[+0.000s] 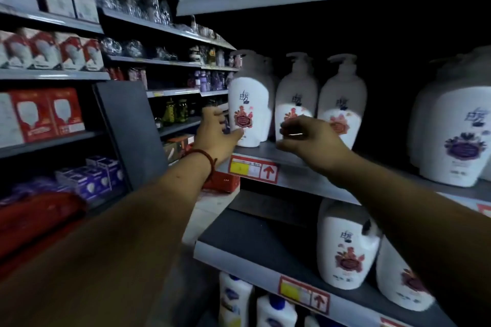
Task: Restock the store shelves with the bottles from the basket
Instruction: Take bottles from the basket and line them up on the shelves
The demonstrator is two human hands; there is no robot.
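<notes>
A white pump bottle with a red flower label (248, 103) stands at the left end of the middle shelf (289, 167). My left hand (216, 131) wraps its lower left side, thumb across the front near the base. To its right stand two matching bottles (295, 98) (342, 98). My right hand (305, 139) hovers with bent fingers in front of the middle one, holding nothing. Part of a red basket (224, 182) shows below my left wrist; its contents are hidden.
Larger white bottles with purple labels (457, 135) fill the right of the same shelf. The shelf below (255, 255) holds two red-label bottles (345, 247) at its right. Blue-capped bottles (233, 300) sit lower down. Aisle shelves on the left carry boxes and jars.
</notes>
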